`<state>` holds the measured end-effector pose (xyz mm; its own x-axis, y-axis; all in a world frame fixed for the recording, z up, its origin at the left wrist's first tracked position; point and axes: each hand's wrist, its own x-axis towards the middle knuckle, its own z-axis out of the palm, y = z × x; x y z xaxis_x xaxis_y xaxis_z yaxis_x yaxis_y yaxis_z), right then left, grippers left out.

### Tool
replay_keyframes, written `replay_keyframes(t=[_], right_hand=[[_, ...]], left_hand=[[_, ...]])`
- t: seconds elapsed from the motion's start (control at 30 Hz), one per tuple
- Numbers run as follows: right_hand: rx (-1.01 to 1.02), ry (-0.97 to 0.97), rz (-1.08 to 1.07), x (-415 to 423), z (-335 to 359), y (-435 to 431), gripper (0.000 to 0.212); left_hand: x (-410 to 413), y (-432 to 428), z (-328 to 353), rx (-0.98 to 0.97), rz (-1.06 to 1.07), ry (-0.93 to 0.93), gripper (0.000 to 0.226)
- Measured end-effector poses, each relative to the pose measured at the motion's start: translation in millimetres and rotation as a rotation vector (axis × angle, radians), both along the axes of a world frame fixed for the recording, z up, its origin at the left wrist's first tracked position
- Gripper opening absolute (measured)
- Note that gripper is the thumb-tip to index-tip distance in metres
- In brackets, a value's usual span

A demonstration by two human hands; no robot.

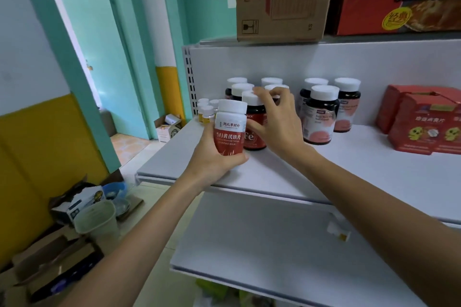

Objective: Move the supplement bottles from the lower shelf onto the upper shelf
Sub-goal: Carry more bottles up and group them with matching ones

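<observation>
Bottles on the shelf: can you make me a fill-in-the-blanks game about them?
1. The left hand holds a pale bottle with a ____ cap.
2. The right hand holds the dark bottle marked ____.
3. The boxes at the far right of the shelf are ____.
Missing words: white; Fe; red.

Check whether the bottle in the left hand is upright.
Upright: white bottle, cap on top, left hand gripping its lower half.
</observation>
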<state>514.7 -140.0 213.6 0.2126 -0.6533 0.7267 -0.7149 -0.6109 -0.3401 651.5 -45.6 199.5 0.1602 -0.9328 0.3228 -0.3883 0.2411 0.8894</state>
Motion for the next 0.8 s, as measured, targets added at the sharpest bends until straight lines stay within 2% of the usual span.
replay_keyframes(t=[0.2,0.27,0.37,0.5,0.67,0.8], right_hand=[[0.0,-0.351,0.086,-31,-4,31,0.04],[0.113,-0.435,0.173,-53,-1,51,0.04],[0.298,-0.507,0.334,-98,6,79,0.044],[0.285,-0.465,0.196,-185,11,111,0.054],[0.236,-0.585,-0.022,-327,17,157,0.053],[0.148,-0.613,-0.268,-444,19,206,0.051]], left_hand=[[-18,4,-1,-0.083,-0.079,0.028,0.049],[-40,2,0,-0.102,-0.111,0.049,0.043],[-92,-3,0,-0.097,-0.19,0.003,0.047],[-188,0,2,-0.116,-0.34,-0.069,0.052],[-323,21,5,-0.105,-0.584,-0.085,0.054],[-415,41,2,-0.136,-0.777,-0.137,0.038]])
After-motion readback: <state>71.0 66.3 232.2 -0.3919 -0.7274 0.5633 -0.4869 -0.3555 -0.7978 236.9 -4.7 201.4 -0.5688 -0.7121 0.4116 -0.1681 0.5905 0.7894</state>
